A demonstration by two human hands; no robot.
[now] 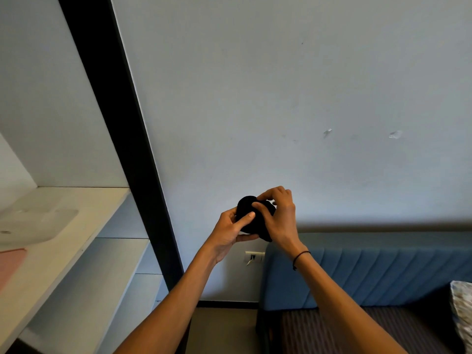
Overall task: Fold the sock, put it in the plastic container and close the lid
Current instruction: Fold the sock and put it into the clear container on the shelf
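Note:
A black sock (246,206), bunched into a compact bundle, is held up in front of the wall at mid-frame. My left hand (231,231) grips it from below and the left, thumb laid across its front. From the right, my right hand (279,215) closes over the top of the bundle with the fingers curled on it. A clear plastic container (38,223) with rounded corners lies on the white shelf at the far left, well away from both hands. Whether its lid is on cannot be made out.
The white shelf (84,226) at the left also carries a pink item (10,264), and a black vertical post (143,175) borders it. A blue padded headboard (370,272) and a striped bed (332,333) lie at the lower right. A wall socket (253,257) sits below the hands.

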